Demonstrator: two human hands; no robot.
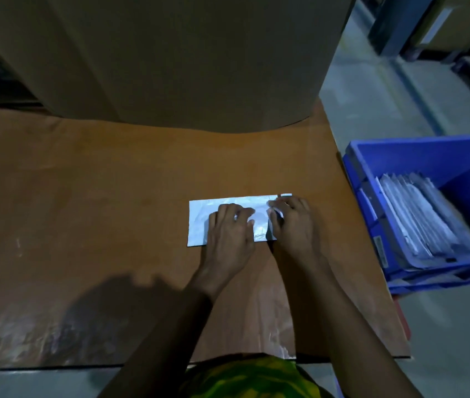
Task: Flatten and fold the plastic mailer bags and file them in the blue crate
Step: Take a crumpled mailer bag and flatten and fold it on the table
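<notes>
Folding step. My left hand [229, 234] presses bag [199, 222] flat, fingers straight; right hand [294, 225] grip unclear. Next: crease firmly, file in blue crate [457, 162].

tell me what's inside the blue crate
Folded mailer bags stand on edge in a row in the blue crate, along its left wall. The floor beneath them is covered.

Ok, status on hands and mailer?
Left hand presses mailer bag; right hand pinches its right end. Blue crate at right, bags filed inside. Nothing blocking.
</notes>
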